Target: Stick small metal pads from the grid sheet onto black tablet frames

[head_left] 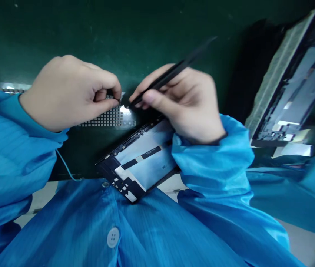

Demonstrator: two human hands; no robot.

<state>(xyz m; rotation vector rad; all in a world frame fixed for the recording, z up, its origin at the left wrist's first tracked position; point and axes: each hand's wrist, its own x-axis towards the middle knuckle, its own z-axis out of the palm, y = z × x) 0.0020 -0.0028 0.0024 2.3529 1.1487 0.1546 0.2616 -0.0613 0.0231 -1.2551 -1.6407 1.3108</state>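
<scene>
Dark green matte worktop (96, 40) under two bare hands. The left hand (68, 92) pinches, fingertips pressed together, a tiny dark piece (118, 98) at the end of one perforated silver metal strip (104, 119). Beside that strip, the right hand (182, 104) pinches slim black tweezers (171, 76), tips nearly touching the piece. Below it lies one black-framed rectangular panel (136, 159) with pale sheets and black tape; a second black-framed panel (288, 85) sits far right of it.

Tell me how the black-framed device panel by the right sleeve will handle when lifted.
The black-framed device panel looks thin, so probably light for its size, and its continuous frame suggests fair stiffness. Its smooth pale sheet may be slippery and fragile.
</scene>
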